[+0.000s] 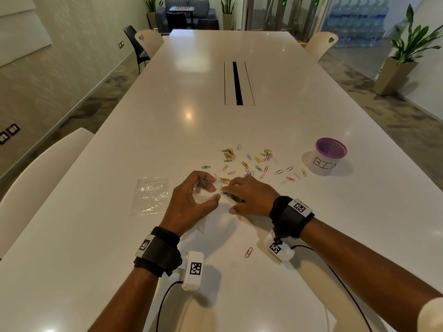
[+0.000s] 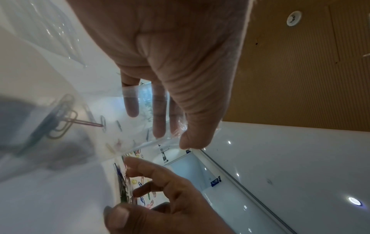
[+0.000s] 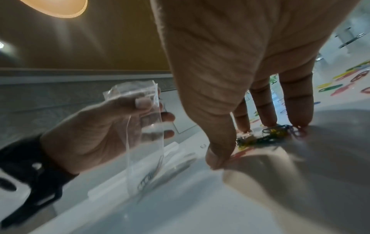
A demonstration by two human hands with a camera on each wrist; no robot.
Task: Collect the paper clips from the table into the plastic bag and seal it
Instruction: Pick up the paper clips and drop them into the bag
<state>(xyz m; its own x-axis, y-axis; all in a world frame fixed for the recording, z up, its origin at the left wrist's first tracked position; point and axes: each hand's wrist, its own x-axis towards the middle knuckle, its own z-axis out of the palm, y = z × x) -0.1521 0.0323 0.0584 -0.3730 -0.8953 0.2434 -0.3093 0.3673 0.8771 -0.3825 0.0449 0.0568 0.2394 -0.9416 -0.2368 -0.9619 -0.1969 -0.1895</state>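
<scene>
My left hand (image 1: 206,191) holds a clear plastic bag (image 1: 203,225) upright by its mouth, thumb and fingers pinching the top edge (image 3: 140,101). A few paper clips (image 2: 60,117) lie in the bag's bottom. My right hand (image 1: 239,197) is just right of the bag, fingers straight and pointing down. Its fingertips (image 3: 300,117) rest on a small heap of dark and coloured clips (image 3: 276,134) on the table, thumb touching the surface beside it. Many coloured paper clips (image 1: 254,161) are scattered beyond both hands. One red clip (image 1: 248,252) lies near me.
A second clear bag (image 1: 149,196) lies flat on the white table (image 1: 96,259), left of my left hand. A white cup with a purple rim marked BIN (image 1: 326,156) stands at the right. A cable slot (image 1: 238,83) runs along the table's middle. Chairs stand around the table.
</scene>
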